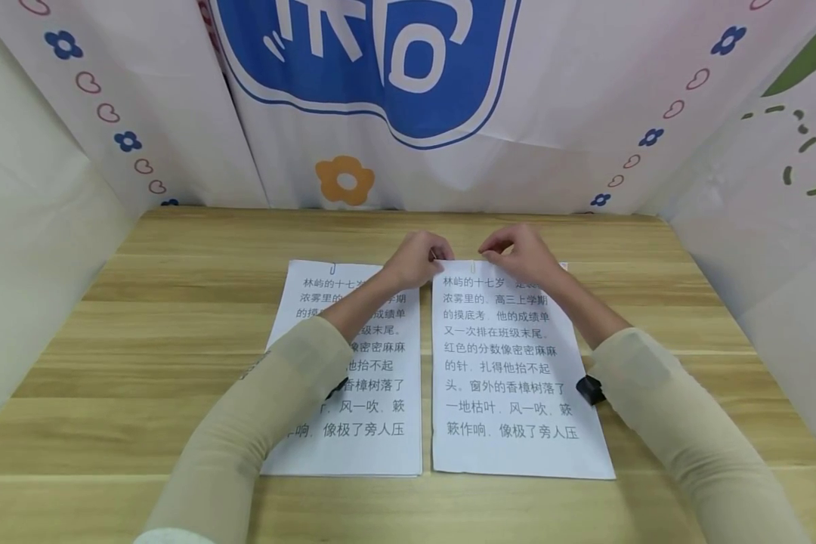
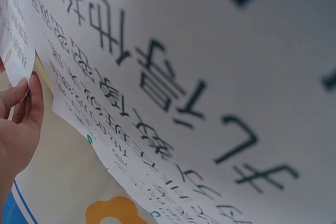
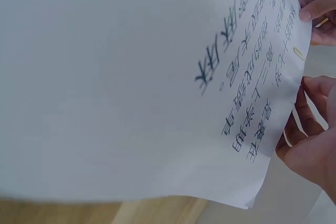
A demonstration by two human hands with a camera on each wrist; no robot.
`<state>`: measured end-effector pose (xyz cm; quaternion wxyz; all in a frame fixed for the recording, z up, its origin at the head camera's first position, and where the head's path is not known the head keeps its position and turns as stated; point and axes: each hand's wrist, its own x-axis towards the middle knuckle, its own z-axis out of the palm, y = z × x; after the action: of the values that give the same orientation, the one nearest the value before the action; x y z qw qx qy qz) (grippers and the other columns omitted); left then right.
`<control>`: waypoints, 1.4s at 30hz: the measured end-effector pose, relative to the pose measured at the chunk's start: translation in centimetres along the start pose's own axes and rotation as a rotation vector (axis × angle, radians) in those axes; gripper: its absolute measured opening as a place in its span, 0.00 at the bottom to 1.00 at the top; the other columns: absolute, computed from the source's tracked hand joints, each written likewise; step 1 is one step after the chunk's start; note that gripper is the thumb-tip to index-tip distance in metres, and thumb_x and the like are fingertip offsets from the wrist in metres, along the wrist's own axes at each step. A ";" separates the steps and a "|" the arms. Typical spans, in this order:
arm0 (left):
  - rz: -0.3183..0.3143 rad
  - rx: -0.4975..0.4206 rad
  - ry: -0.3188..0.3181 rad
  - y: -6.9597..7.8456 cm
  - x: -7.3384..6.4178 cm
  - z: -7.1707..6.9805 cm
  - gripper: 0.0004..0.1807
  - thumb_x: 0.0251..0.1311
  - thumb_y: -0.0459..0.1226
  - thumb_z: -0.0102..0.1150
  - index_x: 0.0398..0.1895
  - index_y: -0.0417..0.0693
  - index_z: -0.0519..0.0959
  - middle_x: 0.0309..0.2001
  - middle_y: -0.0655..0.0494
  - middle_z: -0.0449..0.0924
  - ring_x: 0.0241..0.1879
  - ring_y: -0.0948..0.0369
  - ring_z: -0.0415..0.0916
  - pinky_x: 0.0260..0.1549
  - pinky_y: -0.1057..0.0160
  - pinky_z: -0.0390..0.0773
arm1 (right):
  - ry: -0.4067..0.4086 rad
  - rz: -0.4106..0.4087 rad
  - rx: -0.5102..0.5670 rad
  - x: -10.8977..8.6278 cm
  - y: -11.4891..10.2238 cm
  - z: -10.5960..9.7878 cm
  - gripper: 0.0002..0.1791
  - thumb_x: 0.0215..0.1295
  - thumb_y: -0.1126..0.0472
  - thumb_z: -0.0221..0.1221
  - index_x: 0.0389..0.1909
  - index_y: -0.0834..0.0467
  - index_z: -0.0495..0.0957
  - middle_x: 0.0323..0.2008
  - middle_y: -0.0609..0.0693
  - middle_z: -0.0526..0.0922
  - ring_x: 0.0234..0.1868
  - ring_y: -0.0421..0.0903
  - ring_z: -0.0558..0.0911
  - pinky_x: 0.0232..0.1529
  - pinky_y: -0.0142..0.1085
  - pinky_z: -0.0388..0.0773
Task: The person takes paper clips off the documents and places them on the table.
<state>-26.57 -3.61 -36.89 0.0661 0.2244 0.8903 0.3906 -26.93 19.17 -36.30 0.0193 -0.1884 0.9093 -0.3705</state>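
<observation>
Two printed paper stacks lie side by side, the left stack (image 1: 374, 457) and the right stack (image 1: 517, 459). At the right stack's top left corner, my left hand (image 1: 416, 261) pinches the paper between thumb and fingers. A small yellow piece (image 3: 322, 23) shows among that hand's fingers. My right hand (image 1: 522, 255) has its thumb and fingertips on the top edge of the same stack, a little right of a yellow paper clip (image 1: 472, 267). In the right wrist view, some of its fingers (image 3: 307, 116) reach behind the paper edge.
On the left stack's top edge sit a blue paper clip (image 2: 156, 214) and a green clip (image 2: 90, 139). The wooden table (image 1: 143, 363) ends at a white backdrop (image 1: 564, 174) behind the papers. My left forearm (image 1: 292, 378) crosses over the left stack.
</observation>
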 end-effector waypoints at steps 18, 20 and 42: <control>-0.012 0.016 -0.003 0.2 0.0 0.0 0.12 0.64 0.19 0.59 0.44 0.37 0.85 0.40 0.47 0.83 0.42 0.54 0.78 0.45 0.64 0.80 | -0.046 -0.025 -0.017 -0.1 -1.1 0.9 0.08 0.70 0.70 0.61 0.44 0.68 0.86 0.40 0.61 0.87 0.42 0.54 0.82 0.42 0.38 0.78; -0.013 0.017 -0.002 0.2 0.0 0.0 0.12 0.63 0.19 0.59 0.44 0.37 0.85 0.40 0.47 0.83 0.42 0.54 0.78 0.45 0.63 0.80 | -0.049 -0.026 -0.019 -0.1 -1.1 0.9 0.08 0.70 0.70 0.61 0.44 0.68 0.86 0.40 0.61 0.87 0.42 0.54 0.82 0.42 0.38 0.78; -0.004 0.018 0.000 -0.1 -0.1 0.0 0.12 0.63 0.19 0.57 0.44 0.36 0.86 0.40 0.46 0.83 0.42 0.54 0.78 0.45 0.63 0.80 | -0.024 0.003 0.001 0.1 -1.1 2.0 0.08 0.74 0.69 0.57 0.43 0.67 0.85 0.38 0.60 0.85 0.40 0.52 0.80 0.41 0.37 0.76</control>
<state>-26.55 -3.69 -36.95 0.0647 0.2232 0.8943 0.3825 -26.35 17.10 -37.00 0.0311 -0.1915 0.9091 -0.3686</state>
